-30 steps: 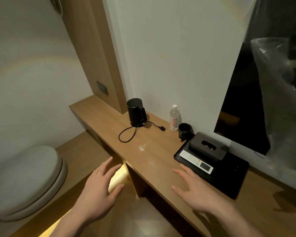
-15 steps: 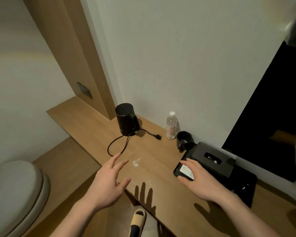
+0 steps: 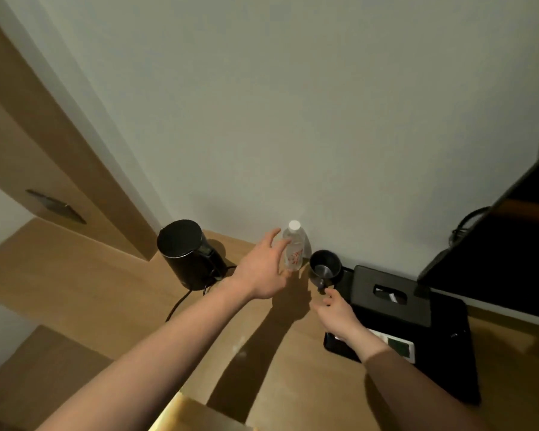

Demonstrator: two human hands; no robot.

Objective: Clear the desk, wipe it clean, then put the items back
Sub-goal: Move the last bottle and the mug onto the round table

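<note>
Head cam: water bottle [image 3: 294, 251] stands upright at the back of the desk [image 3: 112, 293], against the wall. Left hand [image 3: 263, 270] is spread w/ fingers relaxed, fingertips at the bottle's side, not closed on it. Black mug [image 3: 324, 266] sits just right of the bottle; right hand [image 3: 338, 314] reaches at its handle, grip unclear, can't tell. Black kettle [image 3: 190, 254] left of the bottle. Tray [image 3: 442, 353] w/ tissue box [image 3: 389, 293] & remote [image 3: 397, 346] further right.

Both hands are now stretched toward the desk's back edge: the left hand [image 3: 266, 269] at the water bottle [image 3: 294, 249], the right hand [image 3: 336, 312] just short of the black cup [image 3: 325, 266].
</note>
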